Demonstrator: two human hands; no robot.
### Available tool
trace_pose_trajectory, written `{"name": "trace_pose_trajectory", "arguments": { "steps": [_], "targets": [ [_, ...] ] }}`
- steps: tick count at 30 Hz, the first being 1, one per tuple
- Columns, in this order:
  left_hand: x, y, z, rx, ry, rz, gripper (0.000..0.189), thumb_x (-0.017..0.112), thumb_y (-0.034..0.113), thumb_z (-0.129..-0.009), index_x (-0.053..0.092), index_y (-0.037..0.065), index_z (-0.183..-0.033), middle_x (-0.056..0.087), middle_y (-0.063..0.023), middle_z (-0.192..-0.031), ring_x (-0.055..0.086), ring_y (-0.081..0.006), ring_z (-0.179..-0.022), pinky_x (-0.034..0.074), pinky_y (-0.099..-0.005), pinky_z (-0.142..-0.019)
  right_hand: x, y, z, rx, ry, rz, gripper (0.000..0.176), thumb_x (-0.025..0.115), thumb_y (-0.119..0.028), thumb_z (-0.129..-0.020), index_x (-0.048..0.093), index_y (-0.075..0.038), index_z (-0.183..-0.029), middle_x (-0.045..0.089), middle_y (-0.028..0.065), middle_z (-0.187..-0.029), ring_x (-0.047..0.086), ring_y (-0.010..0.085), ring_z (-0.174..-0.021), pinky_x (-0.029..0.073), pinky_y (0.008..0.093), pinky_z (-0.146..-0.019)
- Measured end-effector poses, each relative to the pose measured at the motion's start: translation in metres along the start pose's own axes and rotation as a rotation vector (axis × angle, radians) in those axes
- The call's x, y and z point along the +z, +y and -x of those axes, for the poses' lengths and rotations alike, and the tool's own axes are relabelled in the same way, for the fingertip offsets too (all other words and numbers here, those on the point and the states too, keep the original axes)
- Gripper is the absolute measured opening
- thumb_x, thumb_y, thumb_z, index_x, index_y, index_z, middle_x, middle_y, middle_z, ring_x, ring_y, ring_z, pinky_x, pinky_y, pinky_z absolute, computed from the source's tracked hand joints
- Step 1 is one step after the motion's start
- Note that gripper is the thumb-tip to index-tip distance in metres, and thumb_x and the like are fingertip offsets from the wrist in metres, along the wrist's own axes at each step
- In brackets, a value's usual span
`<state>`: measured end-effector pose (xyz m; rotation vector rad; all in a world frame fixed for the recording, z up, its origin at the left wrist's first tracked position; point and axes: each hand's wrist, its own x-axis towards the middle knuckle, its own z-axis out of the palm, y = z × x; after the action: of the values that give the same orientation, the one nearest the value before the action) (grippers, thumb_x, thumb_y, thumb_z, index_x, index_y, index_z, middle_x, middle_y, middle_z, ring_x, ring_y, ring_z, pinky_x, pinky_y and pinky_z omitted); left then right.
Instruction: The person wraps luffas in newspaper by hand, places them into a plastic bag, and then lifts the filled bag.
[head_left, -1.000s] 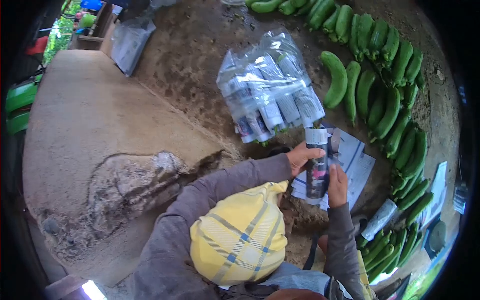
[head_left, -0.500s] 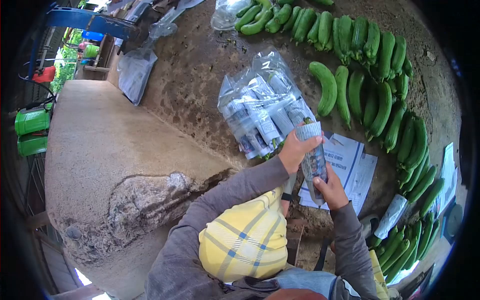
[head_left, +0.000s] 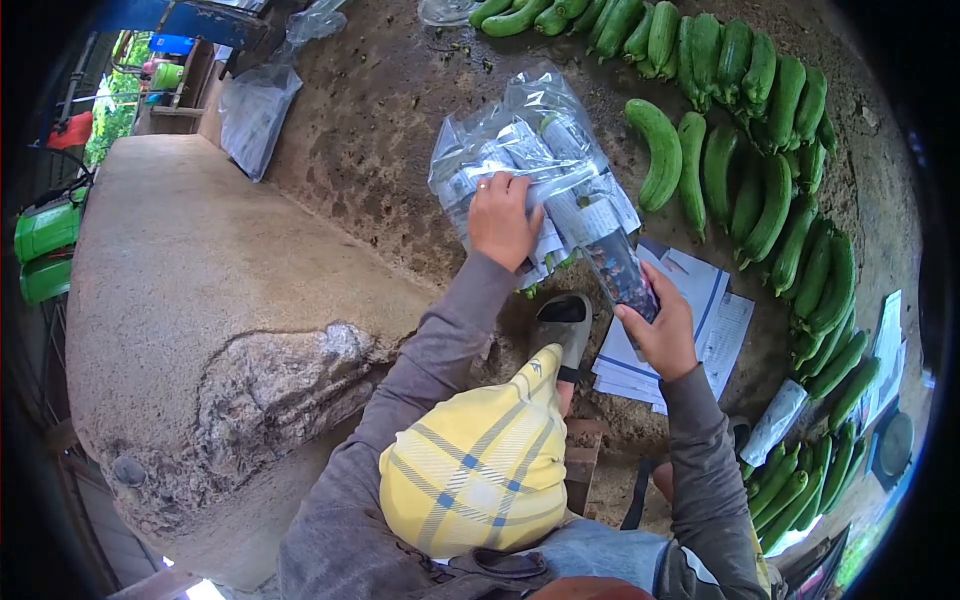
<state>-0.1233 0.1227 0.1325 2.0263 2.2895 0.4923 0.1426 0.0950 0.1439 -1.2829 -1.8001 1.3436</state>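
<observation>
My right hand (head_left: 664, 322) grips the lower end of a newspaper-wrapped roll (head_left: 619, 268). The roll's upper end lies at the open side of a clear plastic bag (head_left: 545, 95), which holds several paper-wrapped pieces. My left hand (head_left: 502, 222) is on the bag's left part, its fingers closed over the plastic edge. Green stem ends show below the bag. Sheets of printed paper (head_left: 704, 300) lie on the ground just right of my right hand.
Many green gourds (head_left: 775, 205) curve along the right and top. Another wrapped roll (head_left: 778, 425) lies at the lower right. A large stone block (head_left: 220, 260) fills the left. A shoe (head_left: 565, 320) shows below the bag. Folded plastic bags (head_left: 257, 120) are at the upper left.
My left hand has let go of the wrapped roll and moved left onto the bag. My right hand has brought the roll's upper end to the bag's opening.
</observation>
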Motion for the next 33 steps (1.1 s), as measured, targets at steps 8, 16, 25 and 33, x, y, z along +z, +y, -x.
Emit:
{"name": "trace_pose_trajectory", "arguments": {
  "steps": [8, 16, 25, 33],
  "targets": [
    [0.003, -0.025, -0.027, -0.3, -0.2, 0.525, 0.023, 0.064, 0.017, -0.078, 0.066, -0.002, -0.092, 0.068, -0.0151, -0.076, 0.066, -0.0274, -0.069, 0.051, -0.0369, -0.066, 0.022, -0.024, -0.024, -0.163, 0.019, 0.41, 0.064, 0.078, -0.016, -0.07, 0.051, -0.003, -0.126, 0.059, 0.0155, -0.11, 0.056, 0.0336, -0.102, 0.046, 0.0403, -0.087],
    [-0.024, 0.006, -0.017, -0.275, -0.079, 0.777, 0.012, 0.054, 0.006, -0.081, 0.057, 0.0, -0.091, 0.057, -0.0076, -0.068, 0.057, -0.0136, -0.064, 0.045, -0.0311, -0.059, 0.062, -0.043, -0.052, -0.141, 0.092, 0.4, 0.06, 0.077, -0.016, -0.072, 0.052, -0.001, -0.124, 0.055, 0.0147, -0.11, 0.057, 0.0337, -0.1, 0.047, 0.0415, -0.084],
    [-0.033, -0.002, -0.003, -0.085, -0.034, 0.434, 0.013, 0.059, 0.007, -0.08, 0.056, 0.005, -0.093, 0.06, -0.013, -0.073, 0.061, -0.0298, -0.068, 0.048, -0.0397, -0.062, 0.104, -0.035, -0.111, -0.11, 0.073, 0.271, 0.042, 0.074, -0.021, -0.074, 0.058, -0.001, -0.107, 0.06, 0.0173, -0.099, 0.057, 0.0364, -0.097, 0.047, 0.044, -0.082],
    [-0.027, 0.0, 0.007, 0.025, 0.044, 0.345, 0.019, 0.062, 0.008, -0.079, 0.06, 0.006, -0.098, 0.062, -0.0124, -0.09, 0.061, -0.0324, -0.087, 0.049, -0.0422, -0.074, 0.096, -0.027, -0.082, -0.232, 0.142, 0.316, 0.067, 0.078, -0.012, -0.068, 0.047, -0.002, -0.127, 0.055, 0.0167, -0.111, 0.053, 0.0355, -0.105, 0.045, 0.0422, -0.089]
  ]
}}
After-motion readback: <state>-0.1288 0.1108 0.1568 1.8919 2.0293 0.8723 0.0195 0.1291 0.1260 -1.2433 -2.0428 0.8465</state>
